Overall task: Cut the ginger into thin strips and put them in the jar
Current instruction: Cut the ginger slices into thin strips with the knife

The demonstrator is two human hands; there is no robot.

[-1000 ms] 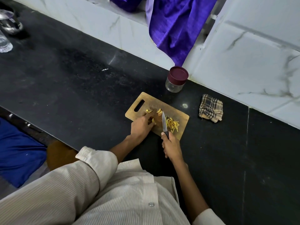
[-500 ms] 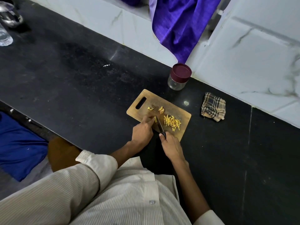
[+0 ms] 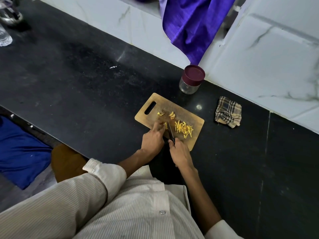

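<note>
Your left hand (image 3: 152, 139) pins the ginger piece (image 3: 165, 125) at frame centre; right hand (image 3: 179, 155) grips the knife (image 3: 170, 132). Keep fingertips tucked back, cut thin.

At the frame's centre, our right hand (image 3: 180, 155) hides the knife (image 3: 170, 132) handle, so we cannot see the grip. Our left hand (image 3: 152, 139) covers most of the ginger piece (image 3: 165, 125). At upper left, a clear glass vessel (image 3: 5, 34) is cut off by the edge.
</note>
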